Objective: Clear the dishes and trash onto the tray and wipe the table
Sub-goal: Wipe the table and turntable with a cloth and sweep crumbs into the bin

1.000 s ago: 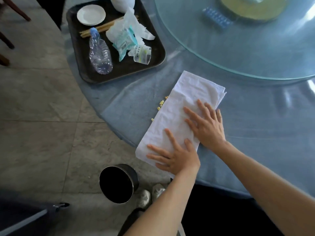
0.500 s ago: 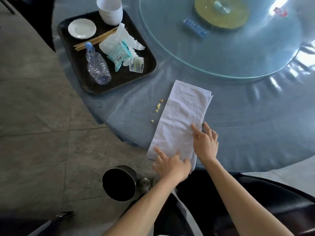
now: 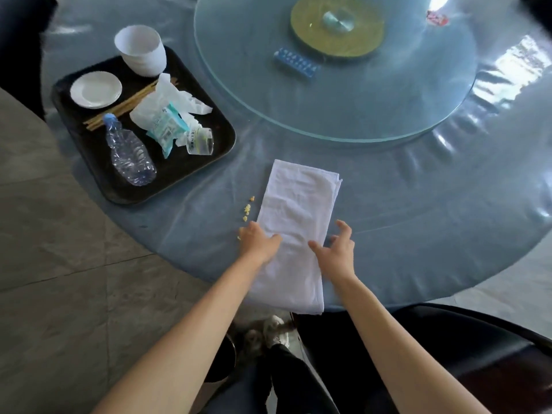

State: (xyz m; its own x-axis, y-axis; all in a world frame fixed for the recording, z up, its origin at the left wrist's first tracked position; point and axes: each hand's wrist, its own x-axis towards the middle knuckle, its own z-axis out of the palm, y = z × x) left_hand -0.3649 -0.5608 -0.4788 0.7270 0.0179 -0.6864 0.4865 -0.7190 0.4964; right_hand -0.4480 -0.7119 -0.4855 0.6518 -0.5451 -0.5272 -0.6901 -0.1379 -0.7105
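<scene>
1. A folded white cloth (image 3: 294,231) is lying on the desk (image 3: 418,219), its near end reaching the desk edge.
2. The left hand (image 3: 259,242) is resting flat on the cloth's left edge, fingers spread.
3. The right hand (image 3: 336,249) is hovering at its right edge, fingers wide, holding nothing.
4. Yellow crumbs (image 3: 247,208) are sitting just left of the cloth.
5. The tray (image 3: 98,162) is carrying dishes and trash.
</scene>
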